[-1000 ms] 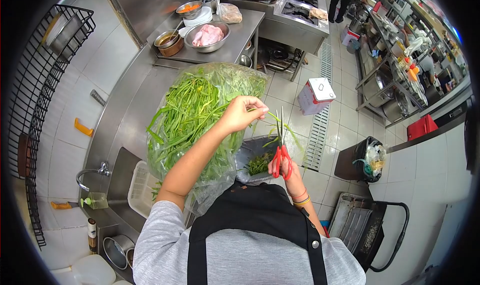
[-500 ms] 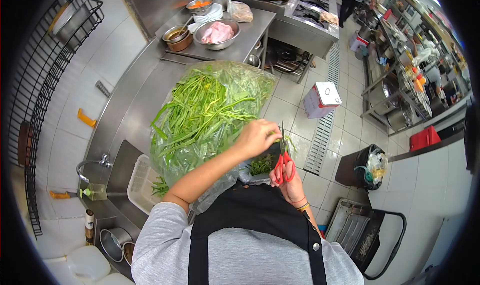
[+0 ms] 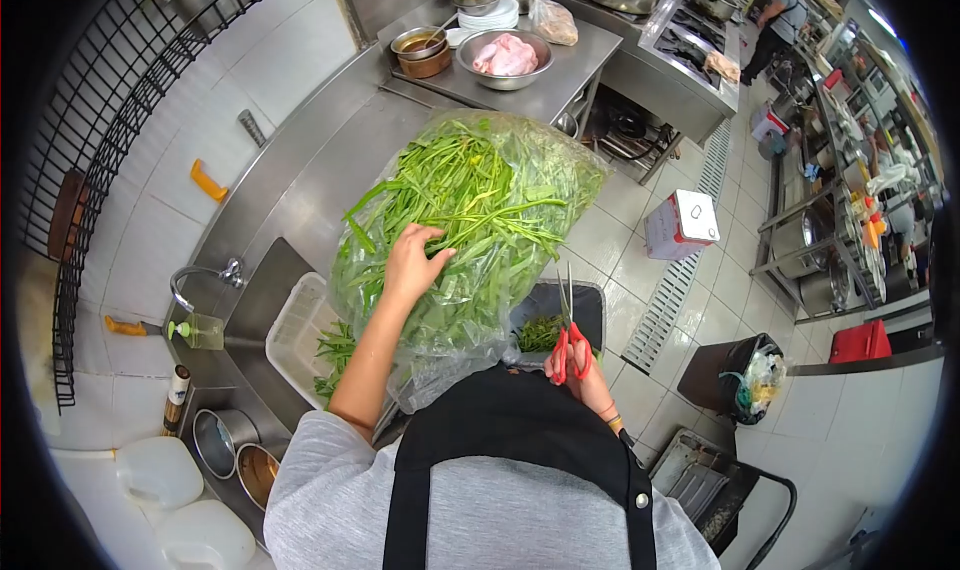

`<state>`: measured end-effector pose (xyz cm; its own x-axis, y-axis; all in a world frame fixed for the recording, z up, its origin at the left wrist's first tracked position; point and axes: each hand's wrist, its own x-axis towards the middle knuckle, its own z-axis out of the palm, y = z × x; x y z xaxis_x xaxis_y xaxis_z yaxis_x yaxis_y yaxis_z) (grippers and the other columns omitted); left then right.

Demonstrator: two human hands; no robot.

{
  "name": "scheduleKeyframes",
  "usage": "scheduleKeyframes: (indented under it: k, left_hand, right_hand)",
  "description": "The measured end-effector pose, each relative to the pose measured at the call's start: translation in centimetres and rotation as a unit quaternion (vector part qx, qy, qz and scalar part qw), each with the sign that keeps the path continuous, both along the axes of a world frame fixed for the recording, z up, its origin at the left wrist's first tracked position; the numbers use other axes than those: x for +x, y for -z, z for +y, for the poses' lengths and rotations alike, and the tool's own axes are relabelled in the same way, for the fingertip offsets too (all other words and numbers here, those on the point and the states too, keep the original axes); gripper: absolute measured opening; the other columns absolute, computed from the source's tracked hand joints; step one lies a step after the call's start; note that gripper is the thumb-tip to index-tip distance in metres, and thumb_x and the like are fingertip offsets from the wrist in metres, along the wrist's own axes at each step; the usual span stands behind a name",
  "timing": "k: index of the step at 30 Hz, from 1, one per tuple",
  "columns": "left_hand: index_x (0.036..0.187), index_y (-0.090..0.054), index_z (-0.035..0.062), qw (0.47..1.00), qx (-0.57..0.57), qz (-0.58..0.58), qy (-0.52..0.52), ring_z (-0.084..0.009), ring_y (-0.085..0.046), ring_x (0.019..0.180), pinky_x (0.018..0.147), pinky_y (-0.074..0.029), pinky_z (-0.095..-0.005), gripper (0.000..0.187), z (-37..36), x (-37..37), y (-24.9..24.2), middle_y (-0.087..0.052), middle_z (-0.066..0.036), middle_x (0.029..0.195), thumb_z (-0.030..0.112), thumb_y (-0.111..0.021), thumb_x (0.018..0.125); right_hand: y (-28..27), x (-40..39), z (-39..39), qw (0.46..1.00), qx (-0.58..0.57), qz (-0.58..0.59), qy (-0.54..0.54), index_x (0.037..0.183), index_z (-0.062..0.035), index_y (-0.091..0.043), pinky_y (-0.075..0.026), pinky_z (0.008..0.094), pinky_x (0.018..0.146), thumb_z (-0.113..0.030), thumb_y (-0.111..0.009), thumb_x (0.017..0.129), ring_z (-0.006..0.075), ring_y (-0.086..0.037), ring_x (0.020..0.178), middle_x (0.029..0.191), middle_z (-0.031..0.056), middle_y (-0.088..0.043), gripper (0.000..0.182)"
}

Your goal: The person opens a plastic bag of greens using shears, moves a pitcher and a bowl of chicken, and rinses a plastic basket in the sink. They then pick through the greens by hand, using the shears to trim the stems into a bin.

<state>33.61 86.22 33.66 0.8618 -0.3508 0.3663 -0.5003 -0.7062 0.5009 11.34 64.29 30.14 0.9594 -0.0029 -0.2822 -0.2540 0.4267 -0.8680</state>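
Note:
Red-handled scissors (image 3: 566, 335) are gripped in my right hand (image 3: 585, 375), their blades pointing away from me and slightly apart. My left hand (image 3: 412, 260) rests over the near left side of a pile of long-stemmed leafy greens (image 3: 470, 185); thumb and fingers are apart, and the fingertips touch or hover just above the leaves. The greens lie in a large open clear plastic bag (image 3: 570, 155) at the counter's edge. Below the scissors stands a dark bin (image 3: 590, 310) with green trimmings (image 3: 540, 333) inside.
A white plastic basket (image 3: 290, 335) with some greens sits in the sink (image 3: 258, 280) at left. Beyond the bag are a metal bowl of raw meat (image 3: 505, 62) and stacked plates (image 3: 490, 12). A square tin (image 3: 682, 225) and black-lined trash bin (image 3: 715, 375) stand right. Another person (image 3: 785, 25) is far back.
My left hand has moved from beside the scissor blades leftward to the pile of greens. The scissors stay in my right hand. The camera view has shifted, showing more of the dark bin.

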Motion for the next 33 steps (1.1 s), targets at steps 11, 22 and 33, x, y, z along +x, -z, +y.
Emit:
scheduleKeyframes:
  k: [11, 22, 33]
  left_hand:
    - [0.077, -0.065, 0.0037, 0.98, -0.154, 0.11, 0.057, -0.008, -0.039, 0.048, 0.045, -0.03, -0.0229, 0.015, -2.3, -1.4, -7.4, -0.061, -0.003, 0.078, 0.015, -0.071, 0.07]
    - [0.079, -0.068, 0.0066, 0.955, -0.187, 0.086, 0.213, -0.0059, -0.044, 0.053, 0.045, -0.032, -0.0208, 0.012, -6.3, -2.6, -7.5, -0.059, -0.004, 0.084, 0.01, -0.071, 0.069]
    - [0.08, -0.065, 0.0051, 0.942, -0.084, 0.19, 0.264, -0.014, -0.055, 0.06, 0.053, -0.041, -0.0254, 0.014, -6.3, -7.2, -5.5, -0.061, -0.006, 0.073, 0.017, -0.069, 0.072]
  right_hand:
    - [-7.8, 4.2, 1.7, 0.984, -0.042, -0.145, -0.1, 0.067, -0.0056, -0.047, -0.034, 0.0234, 0.055, -0.059, -0.033, 0.086, 0.0129, -0.044, 0.061, 0.067, 0.0083, -0.049, 0.059]
    - [-6.5, 3.0, 0.7, 0.997, 0.027, -0.066, -0.001, 0.071, -0.0071, -0.046, -0.033, 0.0229, 0.058, -0.063, -0.032, 0.084, 0.0135, -0.044, 0.063, 0.067, 0.006, -0.047, 0.059]
    - [0.6, -2.1, 0.7, 0.99, -0.027, 0.038, 0.132, 0.066, -0.0048, -0.049, -0.035, 0.0222, 0.051, -0.047, -0.035, 0.091, 0.0102, -0.044, 0.053, 0.064, 0.0073, -0.052, 0.051]
